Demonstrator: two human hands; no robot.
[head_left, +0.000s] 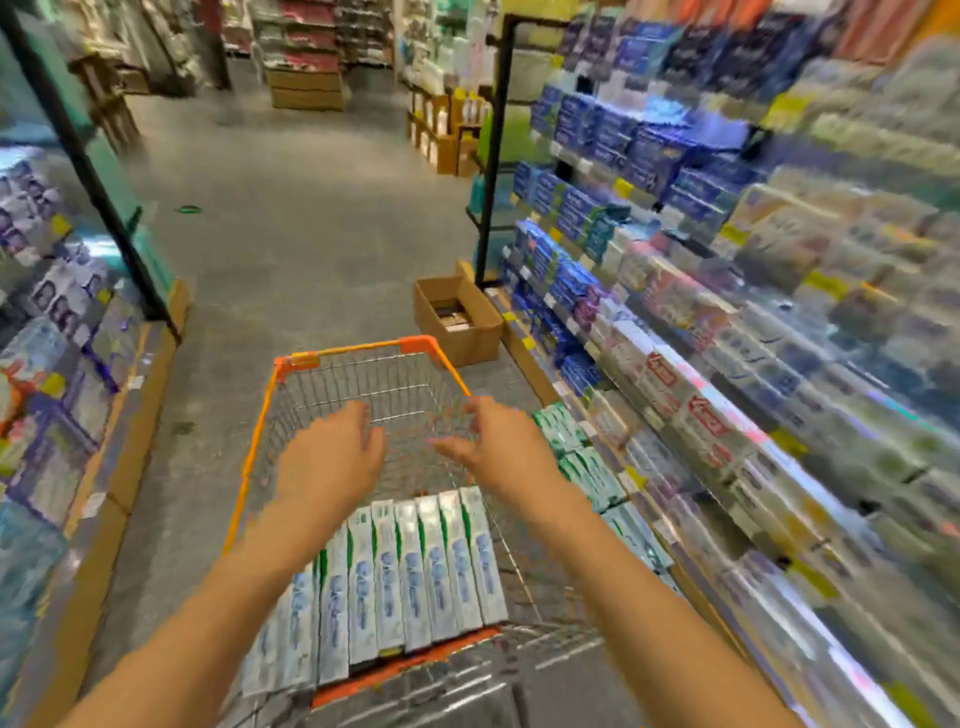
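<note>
Bare forearms (228, 582), white-blue toothpaste boxes (415, 571) (green edges), side by side in cart (363, 349)

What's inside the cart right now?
A row of long white-and-green boxes at the cart's near end; the far end shows only wire. The left arm covers part of the row, and anything beneath the boxes is hidden.

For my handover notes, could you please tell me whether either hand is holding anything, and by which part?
Nothing is held: the left hand and right hand hover open-fingered over the shopping cart, clear of the white boxes in it.
</note>
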